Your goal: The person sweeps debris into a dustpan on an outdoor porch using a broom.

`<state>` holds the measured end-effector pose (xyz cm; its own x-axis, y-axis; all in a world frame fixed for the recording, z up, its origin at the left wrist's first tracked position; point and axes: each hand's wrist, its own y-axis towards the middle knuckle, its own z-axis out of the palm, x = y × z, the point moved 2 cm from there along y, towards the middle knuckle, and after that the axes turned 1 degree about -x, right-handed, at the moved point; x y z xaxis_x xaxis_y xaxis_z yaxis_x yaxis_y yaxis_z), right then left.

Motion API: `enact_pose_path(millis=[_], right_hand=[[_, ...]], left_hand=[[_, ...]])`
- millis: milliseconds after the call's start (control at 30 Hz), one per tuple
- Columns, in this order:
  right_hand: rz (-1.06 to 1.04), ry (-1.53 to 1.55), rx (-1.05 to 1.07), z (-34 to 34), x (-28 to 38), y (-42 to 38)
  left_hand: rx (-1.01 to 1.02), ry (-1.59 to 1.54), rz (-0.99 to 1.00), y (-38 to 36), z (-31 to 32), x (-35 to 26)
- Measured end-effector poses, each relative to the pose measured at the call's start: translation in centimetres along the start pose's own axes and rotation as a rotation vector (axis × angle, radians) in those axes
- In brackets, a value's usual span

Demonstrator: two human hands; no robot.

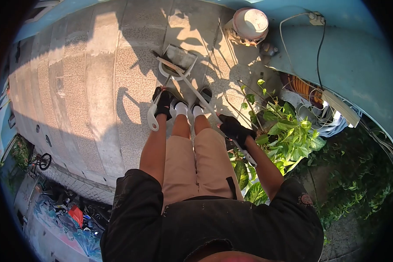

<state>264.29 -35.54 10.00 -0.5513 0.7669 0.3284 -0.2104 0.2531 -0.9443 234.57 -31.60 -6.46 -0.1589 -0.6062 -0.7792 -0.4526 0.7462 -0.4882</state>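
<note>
My left hand (164, 104), in a black fingerless glove, is closed around the handle of a long-handled dustpan. The handle's white hooked end (152, 118) sticks out toward me. On the paving in front of my feet rests the dustpan (182, 57), pale and dusty inside. My right hand (234, 130), gloved alike, grips the long pole of a broom (196, 91). That pole slants down to the left, and the broom head (170, 65) lies across the dustpan's near part. Shadow and the broom head hide some of the pan's inside.
A dirty white bucket (250, 24) stands by the blue wall (358, 56), a plastic bottle (269, 49) near it. Leafy plants (288, 135) crowd my right side. A power strip (339, 107) and loose cables hang over bundled items. A bicycle (42, 161) stands far left.
</note>
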Motion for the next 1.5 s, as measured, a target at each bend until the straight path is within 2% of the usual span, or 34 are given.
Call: enact_pose_path(millis=[67,100,133,167,200,233,267,333,467,533,633,767,833,867,900,1000,1133,1200,1267,1333,1367,1433,1467,1500], right_hand=[[-0.131,-0.23,-0.089,0.5,-1.9,-0.1],[-0.102,-0.231,-0.115,0.3,-1.1,-0.9],[-0.076,-0.233,-0.143,0.0,0.2,-1.9],[-0.083,-0.076,-0.168,-0.4,0.8,-2.6],[-0.022,-0.101,-0.174,-1.0,1.6,-2.7],[-0.095,-0.114,-0.247,-1.4,0.8,-1.8],[-0.169,-0.125,-0.317,-1.8,-0.2,-0.7],[-0.185,-0.172,-0.41,-2.5,-0.3,0.3],[-0.169,-0.118,-0.476,-3.5,0.6,2.5],[-0.186,-0.06,-0.487,-3.4,3.6,2.3],[-0.29,-0.285,-0.538,-4.0,3.2,7.8],[-0.299,-0.462,-0.496,-2.6,6.0,14.2],[-0.364,-0.625,-0.466,-0.7,6.2,16.7],[-0.227,-0.505,-0.335,0.8,7.1,15.5],[-0.228,-0.546,-0.325,2.3,6.3,15.2],[-0.187,-0.595,-0.262,6.4,2.4,13.0],[-0.061,-0.604,0.071,9.7,-3.3,7.2],[0.211,-0.317,0.2,10.3,-1.2,2.1],[0.198,-0.257,0.192,10.4,-0.9,-0.8],[0.184,-0.194,0.182,9.5,0.0,-2.3],[0.164,-0.201,0.141,8.6,0.6,-2.9],[0.122,-0.281,0.037,7.3,1.2,-2.3],[0.002,-0.276,-0.034,6.6,0.0,-0.5],[-0.01,-0.248,-0.087,6.4,0.8,0.3]], left_hand=[[-0.067,0.097,0.04,-0.8,-1.7,1.7],[-0.119,0.081,0.009,-0.4,-2.6,5.9],[-0.131,0.083,0.002,-1.0,-3.5,7.1],[-0.241,-0.239,-0.183,-2.1,-4.6,8.4],[-0.347,-0.568,-0.364,-3.6,-5.6,8.7],[-0.317,-0.585,-0.42,-5.0,-7.1,8.6],[-0.329,-0.6,-0.389,-6.7,-8.0,9.0],[-0.292,-0.506,-0.275,-9.7,-9.1,10.0],[-0.297,-0.522,-0.262,-13.1,-10.8,11.4],[-0.365,-0.427,-0.427,-13.6,-11.3,12.1],[-0.399,-0.355,-0.527,-14.0,-10.7,14.8],[-0.43,-0.115,-0.317,-14.2,-9.4,20.1],[-0.471,-0.082,-0.271,-14.8,-8.3,16.5],[-0.502,-0.04,-0.216,-14.8,-8.0,14.9],[-0.459,-0.001,-0.324,-14.4,-8.1,16.1],[-0.451,-0.081,-0.336,-15.0,-7.9,16.8],[-0.426,-0.248,-0.358,-16.1,-6.4,15.8],[-0.402,-0.217,-0.296,-16.2,-6.9,15.6],[-0.384,-0.178,-0.239,-16.3,-7.6,15.4],[-0.363,-0.145,-0.363,-16.1,-7.8,14.9],[-0.362,-0.144,-0.359,-16.2,-8.0,14.3],[-0.385,-0.11,-0.191,-16.4,-8.3,12.8],[-0.384,-0.112,-0.19,-16.5,-8.0,13.3],[-0.359,-0.334,-0.203,-16.8,-7.4,15.0]])
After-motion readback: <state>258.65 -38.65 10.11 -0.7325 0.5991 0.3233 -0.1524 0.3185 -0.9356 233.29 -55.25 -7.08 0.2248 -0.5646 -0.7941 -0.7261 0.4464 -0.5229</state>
